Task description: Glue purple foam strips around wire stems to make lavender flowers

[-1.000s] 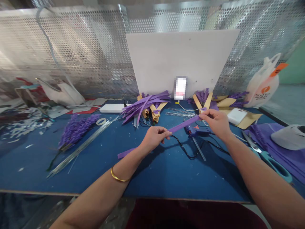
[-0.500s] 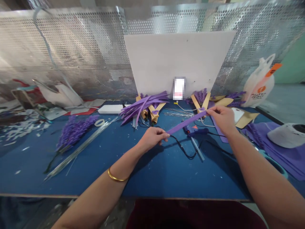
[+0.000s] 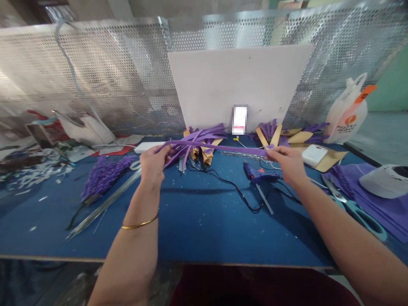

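A long purple strip [image 3: 219, 147] is stretched nearly level between my hands, above the blue table. My left hand [image 3: 154, 163] pinches its left end, close to a white box [image 3: 148, 147]. At the other end, my right hand [image 3: 288, 163] grips the strip between thumb and fingers. Behind it lies a pile of similar purple strips [image 3: 210, 132] over small bouquets in brown paper [image 3: 207, 158]. A blue hot glue gun [image 3: 263, 175] with a clear glue stick rests on the table left of my right hand.
On the left lie a purple flower bunch [image 3: 106, 176], thin wires [image 3: 105, 208] and white scraps [image 3: 41, 170]. To the right are teal-handled scissors [image 3: 366, 219], purple sheets [image 3: 385, 212] and a plastic bag [image 3: 349, 114]. A white board [image 3: 239, 80] stands behind a lit phone [image 3: 240, 119].
My left hand has moved left and up, drawing the strip out longer and more level. My right hand has shifted slightly left and down, still gripping the strip.
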